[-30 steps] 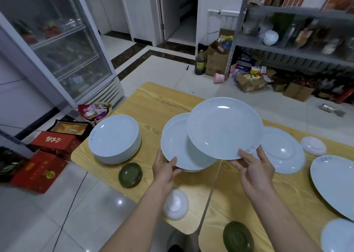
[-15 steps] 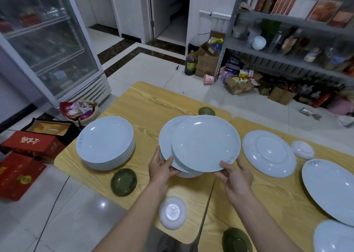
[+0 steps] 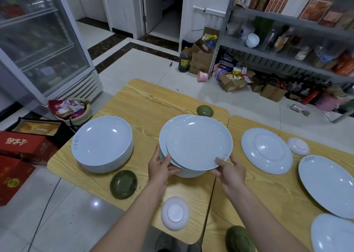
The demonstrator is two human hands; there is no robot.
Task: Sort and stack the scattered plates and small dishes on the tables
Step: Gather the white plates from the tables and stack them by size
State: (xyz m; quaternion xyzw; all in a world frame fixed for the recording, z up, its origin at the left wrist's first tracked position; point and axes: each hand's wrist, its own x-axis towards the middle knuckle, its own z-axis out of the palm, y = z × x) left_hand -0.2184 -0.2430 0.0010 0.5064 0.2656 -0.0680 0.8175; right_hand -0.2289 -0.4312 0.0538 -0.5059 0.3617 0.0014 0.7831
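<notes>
Watching remotely, I saw the round pale-blue ceramic plate (image 3: 199, 142), pinched in my right hand (image 3: 229, 170), had sunk almost onto the matching plate pile (image 3: 166, 134) my left hand (image 3: 160, 167) gripped on the wooden surface (image 3: 153, 102); I judged only squaring remained.

Since one second ago, the white plate (image 3: 199, 142) pinched by the right hand (image 3: 229, 172) is lower and further left. It now covers nearly all of the central stack (image 3: 163, 136). The green dish (image 3: 205, 110) behind, formerly hidden by the plate, is exposed.
</notes>
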